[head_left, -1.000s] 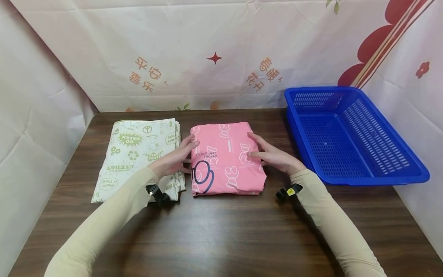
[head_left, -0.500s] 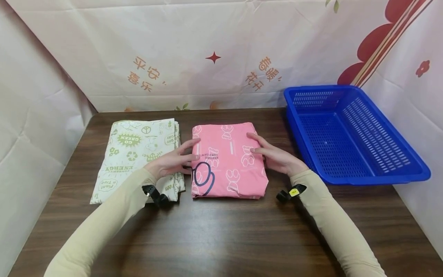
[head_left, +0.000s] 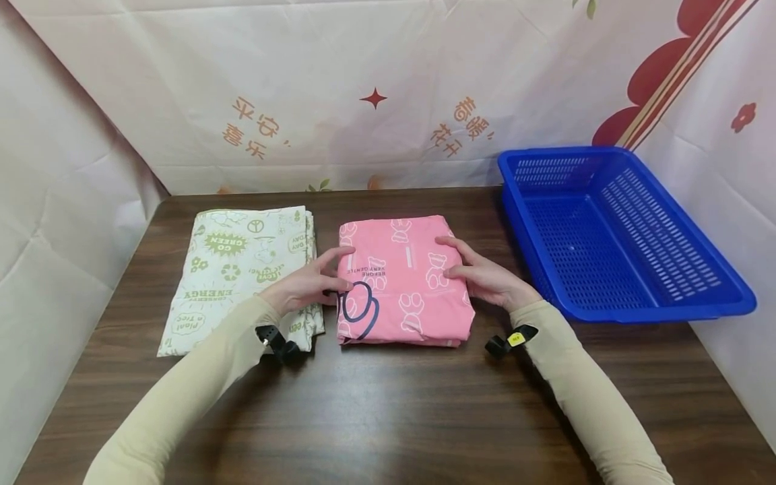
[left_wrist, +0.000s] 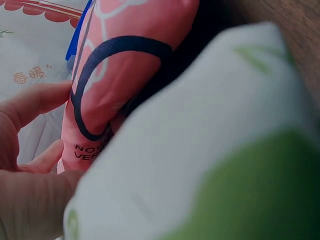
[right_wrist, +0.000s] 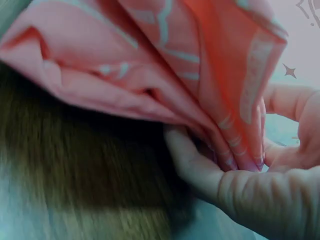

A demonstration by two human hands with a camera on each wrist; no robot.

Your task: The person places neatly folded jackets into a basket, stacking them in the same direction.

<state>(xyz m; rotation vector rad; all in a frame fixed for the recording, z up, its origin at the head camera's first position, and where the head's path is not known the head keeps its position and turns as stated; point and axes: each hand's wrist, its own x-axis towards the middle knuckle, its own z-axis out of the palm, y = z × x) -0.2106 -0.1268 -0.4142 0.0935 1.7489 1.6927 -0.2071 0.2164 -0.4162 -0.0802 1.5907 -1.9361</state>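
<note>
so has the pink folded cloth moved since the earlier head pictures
Yes, slightly: the pink folded cloth has shifted to the right, closer to the blue basket, which stays in place.

worktop (head_left: 388,411): dark brown, wood-grained, pale sheen toward the front | left: white cloth (head_left: 236,259) with green print, folded, flat | middle: pink cloth (head_left: 403,283), folded, just beside it, not touching | far right: blue basket (head_left: 667,315), upright

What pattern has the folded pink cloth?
The pink cloth has white outlined figures and navy loops, clearest in the head view.
</note>
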